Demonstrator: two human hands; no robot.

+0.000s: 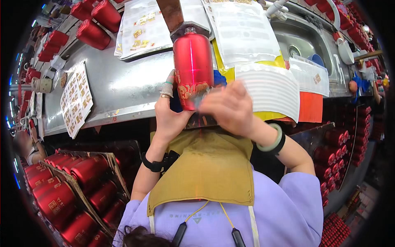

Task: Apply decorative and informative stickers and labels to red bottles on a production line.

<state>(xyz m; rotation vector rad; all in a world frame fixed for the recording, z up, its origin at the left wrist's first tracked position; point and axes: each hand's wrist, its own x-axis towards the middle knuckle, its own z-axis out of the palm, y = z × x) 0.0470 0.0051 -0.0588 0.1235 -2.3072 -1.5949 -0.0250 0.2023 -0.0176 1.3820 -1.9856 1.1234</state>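
A shiny red bottle lies in front of me, its neck pointing away into a metal and wood bracket. A gold pattern runs round its lower end. My left hand grips the bottle's near left side, with finger covers and a ring on its fingers. Against the near right of the same bottle, over the gold pattern, is my right hand, curled and smeared by motion. A small greyish thing shows at its fingertips, too blurred to name. Blue cloth-like material shows beside the bottle.
Sheets of gold stickers lie on the metal bench, left. White backing sheets over yellow and red sheets lie right, before a sink. Red bottles stand far left; racks of red bottles flank me below.
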